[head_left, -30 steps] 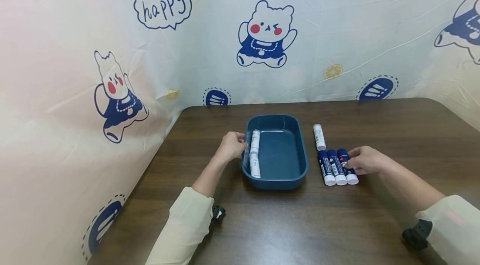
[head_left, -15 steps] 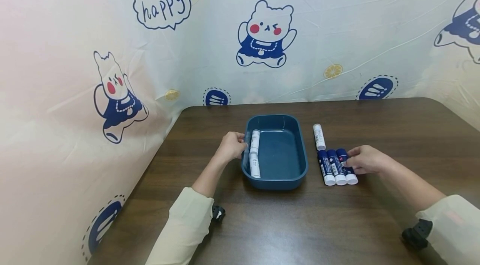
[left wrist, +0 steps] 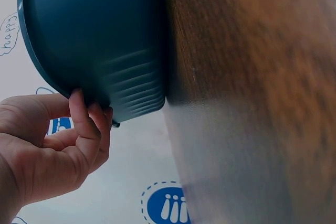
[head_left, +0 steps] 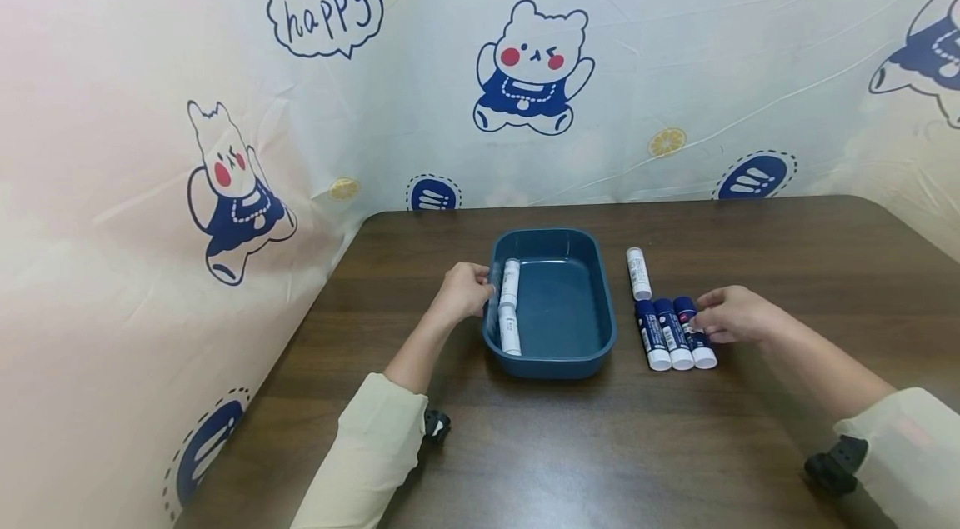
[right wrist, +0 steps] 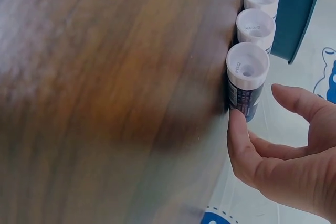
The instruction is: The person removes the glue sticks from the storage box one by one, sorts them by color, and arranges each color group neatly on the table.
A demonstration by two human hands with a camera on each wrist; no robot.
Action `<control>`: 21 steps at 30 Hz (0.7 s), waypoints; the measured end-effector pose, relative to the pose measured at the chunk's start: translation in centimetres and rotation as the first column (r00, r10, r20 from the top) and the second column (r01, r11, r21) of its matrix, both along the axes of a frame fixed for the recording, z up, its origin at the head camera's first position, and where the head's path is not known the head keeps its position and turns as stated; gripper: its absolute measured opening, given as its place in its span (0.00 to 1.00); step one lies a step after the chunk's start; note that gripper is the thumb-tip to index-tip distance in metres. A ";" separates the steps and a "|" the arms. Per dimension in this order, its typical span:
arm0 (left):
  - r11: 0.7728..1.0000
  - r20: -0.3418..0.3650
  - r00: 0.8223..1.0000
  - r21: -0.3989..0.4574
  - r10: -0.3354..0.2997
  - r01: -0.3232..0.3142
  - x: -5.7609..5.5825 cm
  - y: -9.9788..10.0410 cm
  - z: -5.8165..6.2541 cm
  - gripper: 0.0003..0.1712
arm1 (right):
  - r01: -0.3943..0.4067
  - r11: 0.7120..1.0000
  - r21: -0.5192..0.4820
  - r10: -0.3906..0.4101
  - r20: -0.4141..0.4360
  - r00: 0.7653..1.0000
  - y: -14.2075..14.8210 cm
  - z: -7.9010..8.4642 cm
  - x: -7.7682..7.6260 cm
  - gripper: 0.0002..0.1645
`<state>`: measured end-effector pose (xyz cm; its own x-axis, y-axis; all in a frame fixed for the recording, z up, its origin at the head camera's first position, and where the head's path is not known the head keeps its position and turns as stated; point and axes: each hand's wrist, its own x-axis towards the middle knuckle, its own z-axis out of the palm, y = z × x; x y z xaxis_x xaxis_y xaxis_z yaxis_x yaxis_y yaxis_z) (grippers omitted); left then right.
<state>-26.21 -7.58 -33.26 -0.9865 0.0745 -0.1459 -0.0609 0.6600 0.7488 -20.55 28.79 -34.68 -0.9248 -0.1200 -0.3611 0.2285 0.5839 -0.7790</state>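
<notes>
- Curtain (head_left: 427,117): pale cloth behind and left of the table, printed with blue cartoon animals and "happy" in speech bubbles.
- Table (head_left: 525,446): dark brown wood grain, rounded far corners.
- Bin (head_left: 566,308): dark blue-green, rectangular with rounded corners, glossy inside, parallel ridges on the outer wall. Position: upright on the table, left of the blue tubes.
- Left hand (head_left: 465,291): at the bin's left side; fingers bent, gripping the rim.
- Right hand (head_left: 738,316): half open, thumb spread from bent fingers; one fingertip touches the side of the right blue tube, with no grip closed round it.
- Right blue tube (right wrist: 245,80), middle blue tube (head_left: 673,335) and left blue tube (head_left: 653,335): navy bodies with printed labels, navy far ends, white near ends with a recessed centre. Position: lying side by side on the table, right of the bin.
- Loose white tube (head_left: 639,273): white, small dark print; lies just beyond the left blue tube.
- Far white tube (head_left: 510,283) and near white tube (head_left: 509,331): white, printed; lie end to end inside the bin along its left wall.
</notes>
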 end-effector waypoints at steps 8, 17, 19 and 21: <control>1.000 -0.006 1.000 0.003 -0.003 0.003 0.0 0.0 0.0 0.24 | 0.027 0.994 0.104 -0.016 -0.108 0.994 -0.2 0.8 -0.2 0.38; 1.000 0.003 1.000 0.010 0.007 -0.007 0.0 0.0 0.0 0.24 | -0.027 0.995 0.100 0.044 -0.174 0.984 -2.0 2.4 -0.6 0.37; 1.000 0.010 1.000 0.013 0.009 -0.009 0.0 0.0 0.0 0.24 | -0.040 0.997 0.073 0.053 -0.187 0.981 -2.6 2.7 -0.7 0.37; 1.000 0.012 1.000 0.010 0.011 -0.011 0.0 0.0 0.0 0.24 | -0.046 0.998 0.046 0.054 -0.200 0.978 -3.3 3.0 -0.8 0.36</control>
